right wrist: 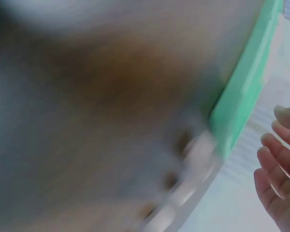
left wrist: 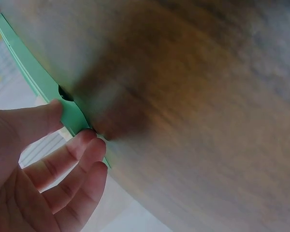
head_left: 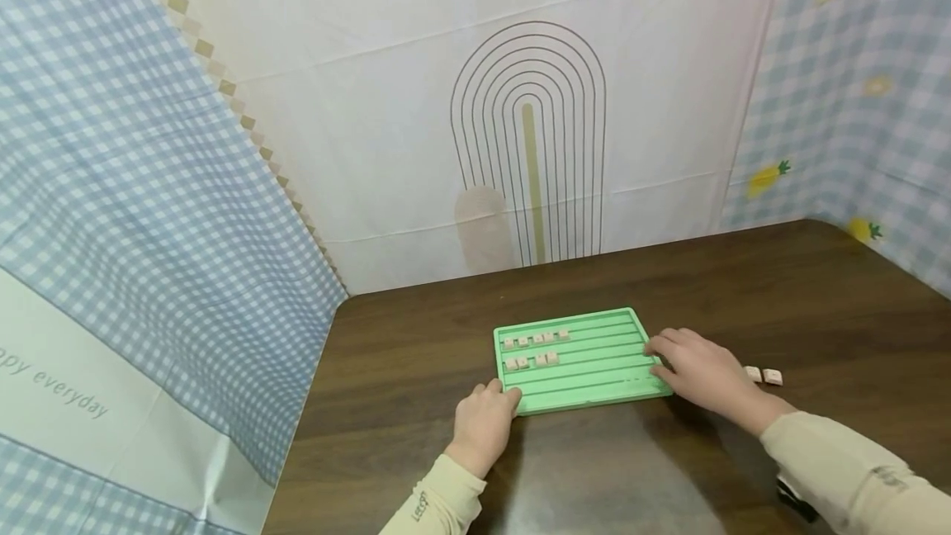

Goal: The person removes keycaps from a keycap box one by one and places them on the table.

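A green ridged tray lies on the dark wooden table. Toward its left side sit two short rows of small cream keycaps, the marks on them too small to read. My left hand holds the tray's near left corner; in the left wrist view, thumb and fingers pinch the green rim. Over the tray's right edge hovers my right hand, fingers loosely bent. The right wrist view shows those fingers with nothing between them, apart from the tray.
Loose keycaps lie on the table just right of the tray, partly hidden by my right hand. A dark object shows under the right sleeve. Patterned cloth hangs behind the table and along its sides.
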Available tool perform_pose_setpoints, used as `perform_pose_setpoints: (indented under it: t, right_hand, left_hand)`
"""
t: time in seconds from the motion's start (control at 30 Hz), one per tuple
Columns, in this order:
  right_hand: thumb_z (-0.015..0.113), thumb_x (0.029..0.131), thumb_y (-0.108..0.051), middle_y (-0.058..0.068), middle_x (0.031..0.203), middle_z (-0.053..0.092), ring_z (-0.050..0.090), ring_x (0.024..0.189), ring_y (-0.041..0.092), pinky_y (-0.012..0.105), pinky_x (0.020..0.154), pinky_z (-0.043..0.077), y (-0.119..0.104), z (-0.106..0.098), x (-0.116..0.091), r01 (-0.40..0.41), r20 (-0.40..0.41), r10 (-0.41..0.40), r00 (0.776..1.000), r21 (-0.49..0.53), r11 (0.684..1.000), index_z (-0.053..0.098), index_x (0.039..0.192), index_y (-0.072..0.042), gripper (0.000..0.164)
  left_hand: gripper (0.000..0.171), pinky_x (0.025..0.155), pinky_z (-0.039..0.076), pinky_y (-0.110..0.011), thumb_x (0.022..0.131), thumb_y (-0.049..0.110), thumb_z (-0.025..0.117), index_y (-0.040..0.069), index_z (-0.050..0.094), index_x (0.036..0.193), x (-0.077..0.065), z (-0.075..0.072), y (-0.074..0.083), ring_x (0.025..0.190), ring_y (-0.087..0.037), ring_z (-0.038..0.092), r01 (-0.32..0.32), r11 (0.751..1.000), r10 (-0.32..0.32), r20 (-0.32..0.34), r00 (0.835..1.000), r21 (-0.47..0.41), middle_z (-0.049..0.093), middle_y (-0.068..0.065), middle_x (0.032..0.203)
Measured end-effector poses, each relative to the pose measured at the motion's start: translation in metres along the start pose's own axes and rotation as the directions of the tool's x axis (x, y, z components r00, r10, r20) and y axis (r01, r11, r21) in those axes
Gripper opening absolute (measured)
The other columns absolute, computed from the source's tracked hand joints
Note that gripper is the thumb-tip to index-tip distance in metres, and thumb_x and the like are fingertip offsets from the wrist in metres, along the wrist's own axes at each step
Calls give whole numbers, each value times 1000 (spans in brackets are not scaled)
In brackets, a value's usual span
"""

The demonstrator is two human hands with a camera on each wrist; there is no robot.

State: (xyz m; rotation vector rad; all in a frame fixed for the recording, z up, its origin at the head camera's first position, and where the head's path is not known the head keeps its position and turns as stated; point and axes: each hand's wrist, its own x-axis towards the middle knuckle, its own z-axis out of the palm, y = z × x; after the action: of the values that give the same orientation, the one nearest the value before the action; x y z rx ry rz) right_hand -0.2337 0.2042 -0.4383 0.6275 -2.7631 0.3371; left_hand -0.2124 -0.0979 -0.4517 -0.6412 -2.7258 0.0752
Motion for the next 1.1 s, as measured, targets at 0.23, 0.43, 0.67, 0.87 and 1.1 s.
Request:
perform_pose_setpoints:
  t: [0.23,0.43,0.67,0.87,1.1]
  right_hand:
    - [68,80,-21,8,101,68,61,92,25,43,72,53,-40,31,54,21,69,-28,997,99,995,65,102,-10,25]
    - [66,82,-24,11,107,67,59,98,27,46,77,53,-64,52,77,-25,132,8,991,133,991,63,106,-8,29]
    - [64,83,-17,7,93,66,59,82,22,38,64,53,-73,63,84,4,123,-14,992,81,997,65,95,-11,13]
    - [62,84,-14,5,85,64,57,78,21,36,61,52,-75,65,88,49,97,-53,994,39,998,64,88,-11,5]
    - [62,83,-13,4,84,64,57,77,20,34,59,50,-75,64,89,27,111,-35,993,69,997,63,86,-10,4]
  left_hand:
    - [8,39,46,-28,82,23,63,20,65,75,0,0,0,50,-16,44,-12,1000,12,-51,999,10,57,-2,66]
    - [7,38,43,-28,82,23,62,20,65,77,2,0,0,49,-16,44,-24,1000,25,-45,999,12,58,-2,66]
    - [7,39,43,-29,82,21,62,19,62,75,0,-1,-1,52,-18,47,-12,1000,12,-32,999,4,58,-3,68]
    - [7,38,43,-29,81,22,62,19,62,75,0,0,-2,52,-18,47,-8,1000,9,-57,998,16,58,-3,68]
    - [6,39,45,-30,81,22,62,19,63,76,0,0,-1,53,-18,47,-6,1000,7,-43,999,13,58,-3,69]
